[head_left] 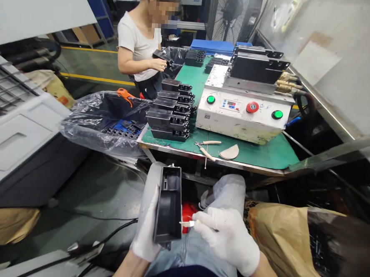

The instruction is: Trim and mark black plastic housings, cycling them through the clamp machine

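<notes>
My left hand (148,230), in a white glove, is closed around the left side of a black plastic box (169,208). The box is held above my lap with its hollow side facing me. In my right hand (229,237), also gloved in white, is a small knife (187,224) pinched between thumb and fingers. Its blade points left and reaches the right wall of the box near the lower end. Whether the blade touches or only passes close to the edge, I cannot tell.
Ahead is a green-topped table (265,154) with stacked black boxes (170,112), cutting pliers (208,148) and a white machine (242,117). A plastic-lined bin (88,120) stands left, with an orange air gun (125,95) at its rim. Across it, a co-worker (140,48) handles a black part. A paper sack (282,236) is right.
</notes>
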